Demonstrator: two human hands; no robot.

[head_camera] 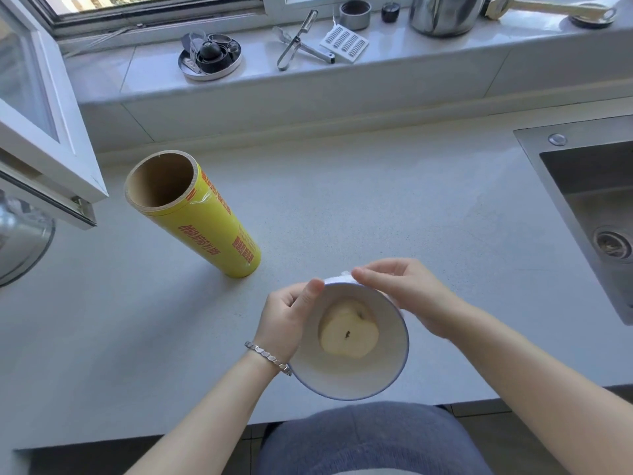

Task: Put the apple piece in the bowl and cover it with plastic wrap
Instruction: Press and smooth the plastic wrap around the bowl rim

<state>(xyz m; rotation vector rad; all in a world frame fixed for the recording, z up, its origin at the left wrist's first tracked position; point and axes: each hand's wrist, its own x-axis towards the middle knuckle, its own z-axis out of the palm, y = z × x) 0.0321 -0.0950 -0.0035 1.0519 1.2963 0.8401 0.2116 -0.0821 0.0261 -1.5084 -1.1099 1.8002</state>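
A white bowl with a blue rim stands near the counter's front edge. A peeled apple piece lies cut side up inside it. Clear plastic wrap shows bunched at the bowl's far rim. My left hand holds the bowl's left side, fingers curled against the wall and thumb up at the rim. My right hand lies over the bowl's far right rim, its fingers resting on the wrap there. A yellow roll of plastic wrap stands upright to the left, apart from both hands.
A steel sink is set into the counter at right. An open window frame juts in at left above a glass lid. The sill behind holds a peeler, a round tin and a metal pot.
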